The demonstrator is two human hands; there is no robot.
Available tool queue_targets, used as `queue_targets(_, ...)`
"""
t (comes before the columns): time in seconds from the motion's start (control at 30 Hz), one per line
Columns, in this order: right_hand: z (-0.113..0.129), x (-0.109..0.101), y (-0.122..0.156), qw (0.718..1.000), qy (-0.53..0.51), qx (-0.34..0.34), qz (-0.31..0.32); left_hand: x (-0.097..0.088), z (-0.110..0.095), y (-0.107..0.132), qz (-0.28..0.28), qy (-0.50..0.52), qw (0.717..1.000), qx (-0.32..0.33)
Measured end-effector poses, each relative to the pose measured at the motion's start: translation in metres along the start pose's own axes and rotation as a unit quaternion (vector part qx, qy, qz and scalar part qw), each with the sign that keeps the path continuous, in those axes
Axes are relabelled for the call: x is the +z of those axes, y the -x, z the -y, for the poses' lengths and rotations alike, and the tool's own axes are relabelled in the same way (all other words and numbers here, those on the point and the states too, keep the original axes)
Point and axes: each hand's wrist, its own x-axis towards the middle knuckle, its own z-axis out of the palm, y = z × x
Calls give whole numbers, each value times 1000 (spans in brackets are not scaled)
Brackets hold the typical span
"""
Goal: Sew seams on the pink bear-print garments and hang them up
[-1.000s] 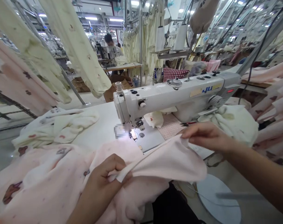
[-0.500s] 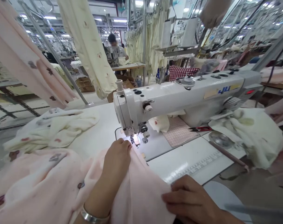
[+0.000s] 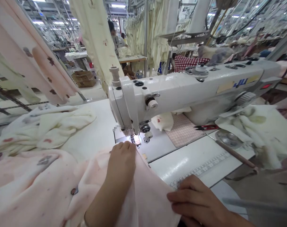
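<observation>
My left hand [image 3: 123,159] is closed on the pale pink fabric [image 3: 149,192], its fingers just in front of the lit needle and presser foot [image 3: 133,138] of a white sewing machine [image 3: 181,91]. The exact fingertip hold is hidden behind the knuckles. Lower right, my right hand [image 3: 195,200] pinches the same fabric by its right edge, with the thumb mostly out of sight. Between the two hands the cloth lies stretched fairly smooth. More of the pink fabric, printed with small animal figures, bunches left of my left forearm.
Cream printed cloth [image 3: 63,129] is heaped on the table's left side. Right of the machine bed lie red-handled thread snips [image 3: 207,127], a thin tool with a brown handle [image 3: 236,155] and more cream cloth [image 3: 266,126]. Pink cloth [image 3: 39,60] hangs at left. A person sits farther back.
The camera view has shifted nearer the machine, which looks larger. My left hand still holds the fabric near the needle, knuckles now turned more upward. The right hand keeps its hold on the edge.
</observation>
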Motion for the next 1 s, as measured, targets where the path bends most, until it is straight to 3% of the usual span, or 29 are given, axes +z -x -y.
queue_targets(0.2,3,-5,-5,1000,18,3,23,2,1,28,-33,-49,997,56)
queue_targets(0.43,4,-2,-14,1000,22,9,21,1,16,16,-2,-32,998,54)
queue_targets(0.63,4,1,-15,999,32,28,30,5,17,16,-25,-47,997,64)
queue_targets(0.8,2,2,-15,999,25,28,29,6,19,13,-6,-56,996,67)
queue_targets(1.0,-5,3,-12,998,52,36,21,-7,11,31,-2,-18,996,89)
